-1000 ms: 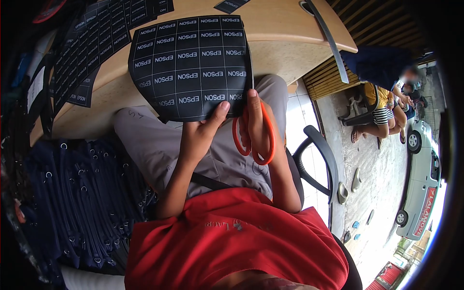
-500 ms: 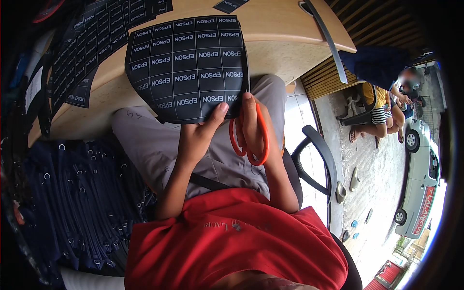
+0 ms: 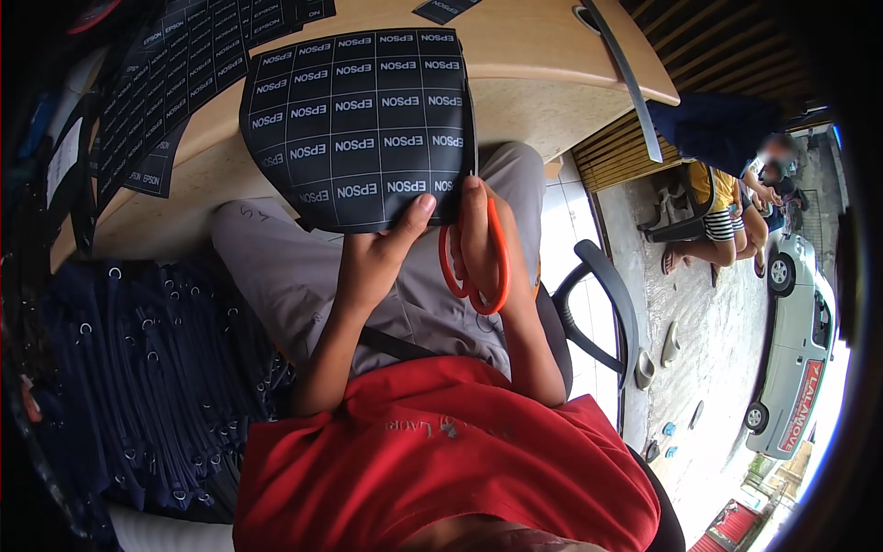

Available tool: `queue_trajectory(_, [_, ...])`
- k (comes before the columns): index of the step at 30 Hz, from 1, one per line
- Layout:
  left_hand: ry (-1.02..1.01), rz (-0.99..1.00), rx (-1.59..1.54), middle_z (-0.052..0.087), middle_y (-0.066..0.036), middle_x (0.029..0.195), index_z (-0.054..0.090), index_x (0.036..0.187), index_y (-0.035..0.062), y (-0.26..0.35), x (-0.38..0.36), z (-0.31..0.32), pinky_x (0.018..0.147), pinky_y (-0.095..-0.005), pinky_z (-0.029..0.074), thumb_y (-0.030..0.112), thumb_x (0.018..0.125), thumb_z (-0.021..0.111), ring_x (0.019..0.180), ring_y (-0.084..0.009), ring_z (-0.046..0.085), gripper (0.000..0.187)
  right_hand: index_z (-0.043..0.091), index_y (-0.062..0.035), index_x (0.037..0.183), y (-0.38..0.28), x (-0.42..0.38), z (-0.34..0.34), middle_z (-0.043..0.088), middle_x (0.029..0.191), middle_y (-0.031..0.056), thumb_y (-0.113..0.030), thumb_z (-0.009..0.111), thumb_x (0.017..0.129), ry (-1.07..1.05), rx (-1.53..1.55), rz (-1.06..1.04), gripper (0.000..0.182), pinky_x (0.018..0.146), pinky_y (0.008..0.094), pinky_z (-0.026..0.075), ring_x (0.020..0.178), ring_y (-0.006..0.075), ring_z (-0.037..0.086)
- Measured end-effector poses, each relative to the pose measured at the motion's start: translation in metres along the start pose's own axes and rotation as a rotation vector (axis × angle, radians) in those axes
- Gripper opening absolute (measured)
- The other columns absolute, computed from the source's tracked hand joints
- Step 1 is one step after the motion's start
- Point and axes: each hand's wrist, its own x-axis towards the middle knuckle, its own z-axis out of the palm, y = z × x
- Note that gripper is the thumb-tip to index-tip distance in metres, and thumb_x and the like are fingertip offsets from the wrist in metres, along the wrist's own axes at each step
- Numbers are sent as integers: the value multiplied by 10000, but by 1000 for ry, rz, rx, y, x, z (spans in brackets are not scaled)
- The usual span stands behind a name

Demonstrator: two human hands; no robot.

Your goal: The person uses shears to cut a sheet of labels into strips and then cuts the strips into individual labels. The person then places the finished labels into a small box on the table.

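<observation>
A black sheet (image 3: 359, 120) printed with rows of white "EPSON" words and thin grid lines is held up over my lap, its far part in front of the desk edge. My left hand (image 3: 391, 239) grips its near edge, thumb on top and fingers hidden beneath. My right hand (image 3: 480, 230) is closed around a pair of scissors with orange handles (image 3: 503, 267), at the sheet's right near corner. A thin strip of blade seems to show along the right edge; most of the blades are hidden.
More EPSON-printed sheets (image 3: 198, 60) lie on the wooden desk (image 3: 529, 55), with a small piece (image 3: 444, 9) and a metal ruler-like strip (image 3: 630, 87). Dark blue straps with metal rings (image 3: 166, 386) hang at left. A chair armrest (image 3: 607, 304) is at right; a seated person (image 3: 722, 212) and van are outside.
The view has shifted very slightly. Both hands keep their hold on the sheet and the scissors, with no clear movement between them.
</observation>
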Motion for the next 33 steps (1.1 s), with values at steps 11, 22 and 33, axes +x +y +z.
queue_trajectory(11, [-9, 9, 15, 605, 15, 851, 624, 965, 10, -1, 1, -3, 620, -193, 445, 153, 895, 678, 716, -37, 550, 168, 513, 44, 802, 2, 0, 2, 469, 551, 141, -311, 314, 1034, 21, -6, -6, 469, 545, 370, 385, 508, 212, 443])
queue_trajectory(22, [-33, 43, 54, 617, 16, 863, 633, 970, 7, -1, -2, -3, 653, -213, 435, 158, 898, 671, 740, -48, 545, 172, 487, -2, 784, 8, 4, 1, 462, 533, 95, -410, 253, 1022, 53, 36, 7, 527, 459, 318, 353, 438, 201, 428])
queue_trajectory(33, [-23, -4, 29, 623, 6, 904, 623, 1017, 14, 0, -2, -4, 667, -210, 468, 143, 898, 673, 768, -53, 569, 182, 472, -9, 808, 11, -10, -7, 485, 561, 95, -538, 202, 1009, -49, 37, 121, 626, 556, 344, 399, 535, 199, 486])
